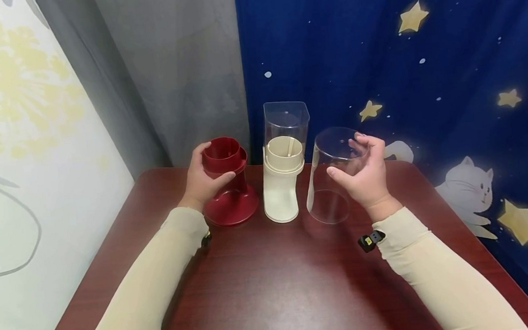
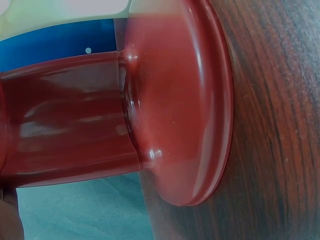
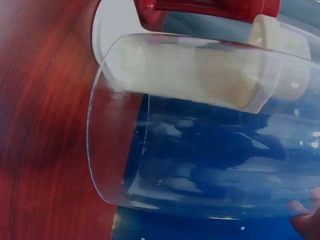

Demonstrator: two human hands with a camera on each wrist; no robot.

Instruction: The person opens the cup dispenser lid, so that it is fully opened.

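Note:
In the head view my left hand (image 1: 201, 182) grips the round upper collar of a red plastic stand (image 1: 232, 208), thumb in front. Its wide base rests on the table, and the left wrist view shows the stem and base (image 2: 175, 100) close up. My right hand (image 1: 367, 175) holds a clear cylinder (image 1: 328, 194) near its top, fingers spread around the wall. Whether the cylinder's lower rim touches the table, I cannot tell. Between the hands stands a cream plastic stand (image 1: 281, 194) with a round collar, untouched. Through the clear wall it shows again in the right wrist view.
A clear squared container (image 1: 285, 113) stands upright behind the cream stand's collar. Under everything is a dark red wood table (image 1: 254, 288). Grey (image 1: 183, 63) and blue star-print curtains (image 1: 330, 53) hang at its far edge, with a pale patterned wall (image 1: 38, 165) at left.

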